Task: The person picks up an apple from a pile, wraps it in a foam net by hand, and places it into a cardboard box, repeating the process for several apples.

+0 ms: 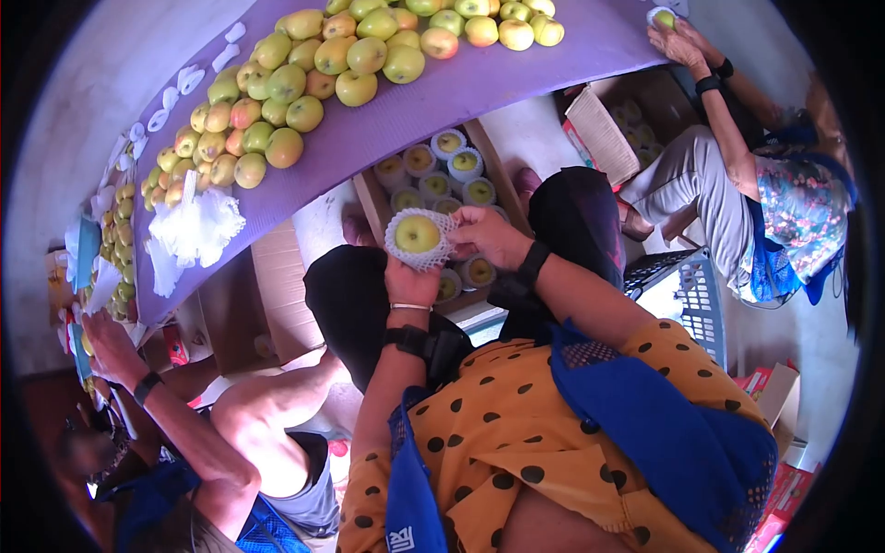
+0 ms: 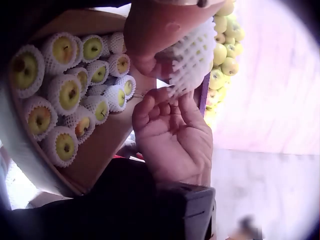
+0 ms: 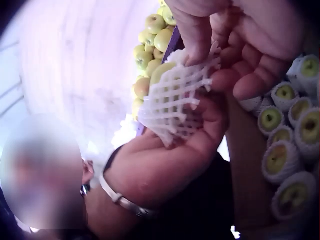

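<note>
An apple [image 1: 417,234] in a white foam net [image 3: 172,102] rests in my left hand [image 1: 411,282], whose fingers curl round it from below. My right hand [image 1: 493,238] pinches the loose edge of the net between thumb and fingers, at the apple's right side in the head view. In the left wrist view, the net [image 2: 192,60] covers much of the apple, and my right hand [image 2: 175,142] is at its open end. The right wrist view shows the left hand [image 3: 185,150] under the net.
Below the hands, a cardboard box [image 1: 369,205] holds many netted apples [image 1: 464,162]. Bare apples [image 1: 286,83] lie on the purple table [image 1: 516,78], with a pile of white nets [image 1: 195,226] near its edge. One person sits at each side; a blue crate [image 1: 702,304] stands at right.
</note>
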The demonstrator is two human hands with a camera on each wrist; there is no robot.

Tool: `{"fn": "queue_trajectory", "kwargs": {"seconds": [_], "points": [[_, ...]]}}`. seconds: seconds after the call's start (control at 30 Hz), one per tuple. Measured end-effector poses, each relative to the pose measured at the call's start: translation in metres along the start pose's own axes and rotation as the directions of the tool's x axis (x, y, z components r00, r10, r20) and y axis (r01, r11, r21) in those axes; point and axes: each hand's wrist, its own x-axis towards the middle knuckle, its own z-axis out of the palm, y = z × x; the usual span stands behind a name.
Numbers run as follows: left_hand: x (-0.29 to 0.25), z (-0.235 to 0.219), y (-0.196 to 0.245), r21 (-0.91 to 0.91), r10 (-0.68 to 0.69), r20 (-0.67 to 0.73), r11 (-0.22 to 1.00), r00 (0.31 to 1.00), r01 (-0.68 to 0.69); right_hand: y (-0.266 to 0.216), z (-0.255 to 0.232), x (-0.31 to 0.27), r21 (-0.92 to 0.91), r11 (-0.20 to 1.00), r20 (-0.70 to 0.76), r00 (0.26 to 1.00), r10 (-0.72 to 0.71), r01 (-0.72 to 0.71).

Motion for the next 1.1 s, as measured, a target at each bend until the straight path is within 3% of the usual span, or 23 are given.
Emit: {"fn": "queue_trajectory", "kwargs": {"seconds": [0.03,0.1,0.13,0.2,0.33,0.4,0.43,0.5,0.53,0.6,0.73,0.77,0.8,0.83,0.9,0.93,1.0,1.1], "points": [[0.0,-0.002,0.001,-0.003,0.004,-0.002,1.0,1.0,-0.004,0.001,0.001,0.0,-0.002,1.0,0.003,1.0,0.004,-0.004],[0.001,-0.005,0.002,-0.014,-0.052,-0.02,0.999,0.998,0.052,0.001,0.002,-0.001,-0.358,0.932,-0.02,0.998,0.056,-0.06],[0.001,-0.003,0.002,-0.017,-0.052,-0.021,0.999,0.998,0.052,0.001,-0.001,0.0,-0.359,0.931,-0.02,0.998,0.059,-0.062],[0.0,-0.002,0.002,0.034,-0.055,-0.116,0.998,0.992,0.059,0.001,-0.01,0.004,-0.457,0.888,-0.158,0.987,-0.019,-0.056],[0.001,-0.006,0.004,0.084,-0.075,-0.162,0.993,0.984,0.089,-0.016,-0.009,0.001,-0.326,0.941,-0.087,0.988,-0.128,0.093],[0.001,-0.007,0.005,0.331,-0.114,-0.217,0.926,0.97,0.183,-0.023,-0.001,-0.006,-0.354,0.921,0.191,0.976,-0.101,0.165],[0.002,-0.012,0.005,0.329,-0.114,-0.219,0.926,0.969,0.183,-0.018,-0.002,-0.006,-0.355,0.921,0.191,0.977,-0.099,0.163],[0.007,-0.028,0.003,0.449,-0.288,-0.219,0.819,0.932,0.358,-0.006,-0.004,-0.004,-0.403,0.901,0.368,0.93,0.0,0.16],[0.008,-0.032,0.003,0.447,-0.287,-0.22,0.82,0.932,0.358,-0.005,-0.003,-0.005,-0.404,0.901,0.369,0.929,0.002,0.158],[0.011,-0.041,0.002,0.53,-0.316,-0.289,0.733,0.904,0.426,-0.005,-0.002,-0.006,-0.587,0.793,0.373,0.924,0.084,0.165],[0.004,-0.025,0.008,0.457,-0.3,-0.36,0.769,0.883,0.447,-0.002,-0.004,-0.004,-0.43,0.903,0.323,0.937,0.131,0.022],[0.002,-0.022,0.012,0.504,-0.106,-0.518,0.764,0.849,0.403,-0.007,-0.005,-0.004,-0.317,0.947,0.209,0.971,0.115,-0.044],[0.001,-0.022,0.015,0.553,0.096,-0.64,0.746,0.763,0.37,-0.013,-0.007,-0.005,-0.193,0.976,0.087,0.99,0.115,-0.097],[0.002,-0.026,0.018,0.545,0.09,-0.644,0.751,0.76,0.373,-0.018,-0.008,-0.003,-0.198,0.975,0.085,0.989,0.124,-0.105],[0.005,-0.035,0.023,0.632,0.401,-0.528,0.774,0.748,0.032,-0.03,-0.012,0.001,0.168,0.971,-0.138,0.979,-0.151,0.173],[0.003,-0.031,0.022,0.624,0.393,-0.534,0.78,0.749,0.036,-0.036,-0.016,0.002,0.161,0.973,-0.143,0.979,-0.144,0.167],[-0.003,-0.014,0.023,0.641,0.471,-0.542,0.767,0.695,-0.02,-0.049,-0.024,0.007,0.181,0.938,-0.291,0.927,-0.235,0.295],[-0.002,-0.009,0.022,0.643,0.471,-0.557,0.766,0.685,-0.004,-0.063,-0.022,0.017,0.187,0.948,-0.252,0.945,-0.207,0.257]]}}
